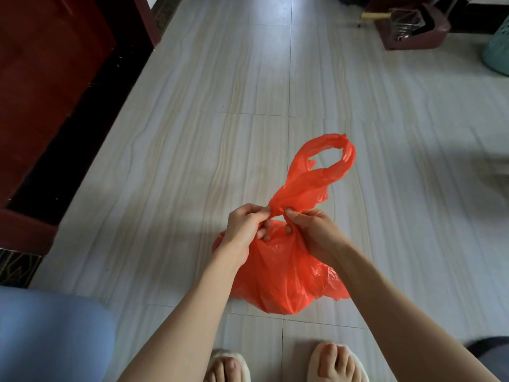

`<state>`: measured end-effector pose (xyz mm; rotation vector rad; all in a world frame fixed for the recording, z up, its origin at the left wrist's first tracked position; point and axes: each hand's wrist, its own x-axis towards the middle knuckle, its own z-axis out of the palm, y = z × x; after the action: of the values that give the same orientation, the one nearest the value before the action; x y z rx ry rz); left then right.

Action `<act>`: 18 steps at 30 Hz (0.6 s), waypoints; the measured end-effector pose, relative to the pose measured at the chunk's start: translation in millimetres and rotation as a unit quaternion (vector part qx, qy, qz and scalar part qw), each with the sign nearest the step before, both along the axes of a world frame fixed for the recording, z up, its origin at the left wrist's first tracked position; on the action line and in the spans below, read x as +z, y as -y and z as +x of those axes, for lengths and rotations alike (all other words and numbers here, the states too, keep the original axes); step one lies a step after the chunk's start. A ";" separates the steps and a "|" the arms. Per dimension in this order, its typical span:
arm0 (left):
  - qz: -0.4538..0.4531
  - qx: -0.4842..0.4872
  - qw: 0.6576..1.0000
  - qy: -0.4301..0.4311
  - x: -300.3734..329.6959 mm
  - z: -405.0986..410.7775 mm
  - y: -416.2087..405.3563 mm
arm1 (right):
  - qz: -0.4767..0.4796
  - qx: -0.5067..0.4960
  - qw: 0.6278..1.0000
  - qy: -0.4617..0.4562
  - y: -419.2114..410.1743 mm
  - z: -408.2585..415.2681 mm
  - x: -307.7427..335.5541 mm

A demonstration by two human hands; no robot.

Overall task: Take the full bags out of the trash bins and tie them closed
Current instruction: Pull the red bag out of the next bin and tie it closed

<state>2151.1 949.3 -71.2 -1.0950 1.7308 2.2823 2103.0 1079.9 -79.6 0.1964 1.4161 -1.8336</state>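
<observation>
A full orange-red plastic bag sits on the pale tiled floor just ahead of my feet. Its neck is gathered into a twist, and the handle loops stick up and away to the right above it. My left hand pinches the twisted neck from the left, fingers curled into the plastic. My right hand pinches the same neck from the right, thumb on top. Both hands meet at the twist, above the bag's bulging body.
A dark red wooden door and frame run along the left. A dark red bin and a teal basket stand at the far right. A light blue cushion or seat is at lower left. My slippered feet are at the bottom.
</observation>
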 end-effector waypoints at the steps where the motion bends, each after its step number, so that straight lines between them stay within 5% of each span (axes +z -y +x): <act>1: -0.005 -0.004 1.000 -0.008 1.8 -0.1 0.9 | 0.002 0.013 1.000 0.007 0.5 -0.5 1.8; 6: -0.021 0.028 0.999 -0.027 3.7 1.9 5.5 | -0.025 0.027 0.999 0.038 0.3 2.6 3.6; 10: -0.070 -0.091 0.993 -0.009 5.2 3.8 0.0 | -0.064 0.059 0.996 0.030 0.2 3.9 9.3; 15: -0.081 -0.150 0.985 -0.034 7.3 7.6 -5.2 | 0.037 -0.115 0.992 0.028 16.8 2.8 7.4; 18: -0.173 -0.215 0.961 -0.035 5.5 16.1 -5.5 | 0.193 -0.126 0.970 -0.075 22.3 1.7 4.6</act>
<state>2167.2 954.8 -65.7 -0.5936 2.1950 1.8204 2104.8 1057.6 -75.0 0.4604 1.9250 -1.7816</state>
